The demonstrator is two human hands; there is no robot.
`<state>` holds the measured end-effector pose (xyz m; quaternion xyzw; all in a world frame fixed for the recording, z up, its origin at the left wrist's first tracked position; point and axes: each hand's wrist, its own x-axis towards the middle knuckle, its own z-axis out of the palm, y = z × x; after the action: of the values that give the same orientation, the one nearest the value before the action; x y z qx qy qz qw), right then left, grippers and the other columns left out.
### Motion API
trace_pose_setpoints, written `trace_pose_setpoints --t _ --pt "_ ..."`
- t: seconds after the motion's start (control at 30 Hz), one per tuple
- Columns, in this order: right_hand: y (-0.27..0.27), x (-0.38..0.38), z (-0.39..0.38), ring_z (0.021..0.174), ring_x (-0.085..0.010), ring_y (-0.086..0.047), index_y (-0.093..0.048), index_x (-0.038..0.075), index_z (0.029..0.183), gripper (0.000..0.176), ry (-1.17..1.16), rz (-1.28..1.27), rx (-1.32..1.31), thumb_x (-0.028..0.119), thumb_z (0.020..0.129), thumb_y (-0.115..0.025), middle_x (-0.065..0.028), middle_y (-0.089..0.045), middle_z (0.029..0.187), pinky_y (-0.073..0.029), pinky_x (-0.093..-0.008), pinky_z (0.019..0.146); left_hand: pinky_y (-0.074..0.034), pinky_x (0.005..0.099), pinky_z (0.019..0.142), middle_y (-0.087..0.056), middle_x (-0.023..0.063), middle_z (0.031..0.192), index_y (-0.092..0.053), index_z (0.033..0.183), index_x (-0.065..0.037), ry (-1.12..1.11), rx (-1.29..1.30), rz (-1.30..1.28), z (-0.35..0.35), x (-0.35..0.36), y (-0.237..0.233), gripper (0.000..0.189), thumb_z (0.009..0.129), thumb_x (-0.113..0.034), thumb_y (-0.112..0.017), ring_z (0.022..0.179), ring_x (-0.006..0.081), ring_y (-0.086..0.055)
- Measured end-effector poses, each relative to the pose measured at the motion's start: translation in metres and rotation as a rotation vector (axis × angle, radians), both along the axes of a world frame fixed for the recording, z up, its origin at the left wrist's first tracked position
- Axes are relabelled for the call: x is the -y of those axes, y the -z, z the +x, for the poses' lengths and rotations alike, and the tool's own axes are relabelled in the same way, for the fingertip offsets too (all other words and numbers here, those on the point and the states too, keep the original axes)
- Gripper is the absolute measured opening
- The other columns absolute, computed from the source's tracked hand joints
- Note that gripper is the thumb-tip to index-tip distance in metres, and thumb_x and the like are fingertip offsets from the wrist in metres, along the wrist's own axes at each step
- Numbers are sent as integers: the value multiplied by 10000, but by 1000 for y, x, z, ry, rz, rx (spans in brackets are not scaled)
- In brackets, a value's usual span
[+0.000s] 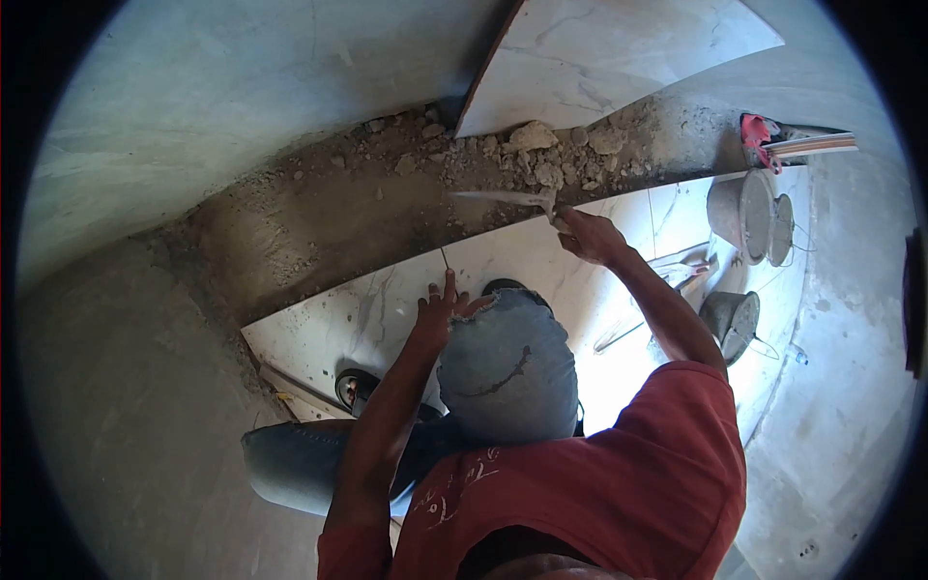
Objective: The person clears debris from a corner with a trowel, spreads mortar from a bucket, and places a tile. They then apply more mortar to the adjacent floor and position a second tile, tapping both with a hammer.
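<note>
Right hand [592, 235] is closed round the handle of a grey, long-bladed metal trowel [498, 196]; blade sits over the brown dirt strip [358, 217], by the edge of the white marbled tiles [387, 304]. Left hand [438, 309]: fingers spread, looks braced on tile, no tool seen. Trowel should be light, stiff, not fragile; grip the handle, maybe slick if damp. Tiles likely rigid, heavier, brittle at edges.

Shows a pale, patchy wall [242, 87] at upper left and a bare grey wall [841, 387] at right. Has a strip of brown dirt floor [348, 217] beside white, grey-veined floor tiles [362, 314]. Glares white on the tiles' right part.
</note>
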<state>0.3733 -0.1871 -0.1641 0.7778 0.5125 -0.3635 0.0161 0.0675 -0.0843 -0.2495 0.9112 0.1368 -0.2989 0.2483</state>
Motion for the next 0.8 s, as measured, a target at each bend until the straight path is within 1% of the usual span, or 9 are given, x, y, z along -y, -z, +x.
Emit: trace_pose_setpoints --t 0.1,0.17,0.3,0.43,0.5,0.53,0.6,0.73,0.8 --pt "7 1 2 861 -340 -595 -445 148 1132 336 87 -60 1 174 798 -423 -126 -590 992 -469 -446 746 -447 523 812 -147 211 1447 -392 1288 -347 -14 78 97 -3 5 7 413 880 -287 -419 1166 440 -414" --pt "7 -2 7 848 -345 -599 -438 139 1128 340 -67 -345 56 177 790 -425 -127 -608 965 -472 -451 738 -455 513 803 -148 190 1453 -352 1298 -421 7 132 111 -8 3 10 462 879 -243 -423 1164 437 -416" --pt "-5 -8 9 811 -378 -598 -408 122 1121 394 -12 -16 36 202 767 -561 -178 -611 853 -474 -457 681 -445 521 814 -131 183 1459 -266 1353 -412 45 66 49 -9 -1 11 529 883 -215 -405 1178 448 -397" --pt "14 3 6 811 -378 -598 -412 125 1120 388 64 83 24 206 770 -558 -189 -608 851 -472 -459 684 -401 557 852 -77 177 1470 -303 1352 -293 -31 29 4 -13 12 39 480 888 -197 -378 1204 471 -352" --pt "11 -1 7 815 -378 -598 -418 126 1113 382 -25 -256 84 218 770 -559 -198 -605 841 -470 -463 692 -386 566 862 -62 172 1474 -342 1333 -246 -111 38 -32 -8 8 27 446 891 -197 -371 1214 474 -338" --pt "11 -6 10 815 -378 -598 -418 126 1113 382 -30 -252 91 218 770 -559 -198 -605 841 -470 -463 692 -377 567 869 -66 169 1475 -369 1310 -237 -70 15 -39 -5 4 23 427 886 -192 -389 1219 469 -334" --pt "2 -17 -1 816 -385 -598 -419 128 1106 374 151 -131 22 209 766 -553 -197 -608 838 -469 -469 703 -369 567 876 -70 166 1475 -396 1287 -228 -30 -27 -59 -11 4 18 409 880 -186 -408 1224 463 -330" --pt "17 -7 -7 821 -398 -594 -419 121 1100 366 245 90 -52 199 760 -530 -211 -608 836 -460 -485 708 -362 568 870 -92 141 1478 -417 1270 -223 -224 112 -79 -18 15 43 415 862 -152 -450 1227 441 -339" --pt "3 -15 -9 867 -385 -585 -414 115 1152 376 13 -351 28 163 781 -448 -214 -605 912 -455 -472 762 -361 570 866 -96 132 1480 -425 1264 -217 -285 137 -70 -12 14 31 424 852 -129 -465 1227 433 -344"
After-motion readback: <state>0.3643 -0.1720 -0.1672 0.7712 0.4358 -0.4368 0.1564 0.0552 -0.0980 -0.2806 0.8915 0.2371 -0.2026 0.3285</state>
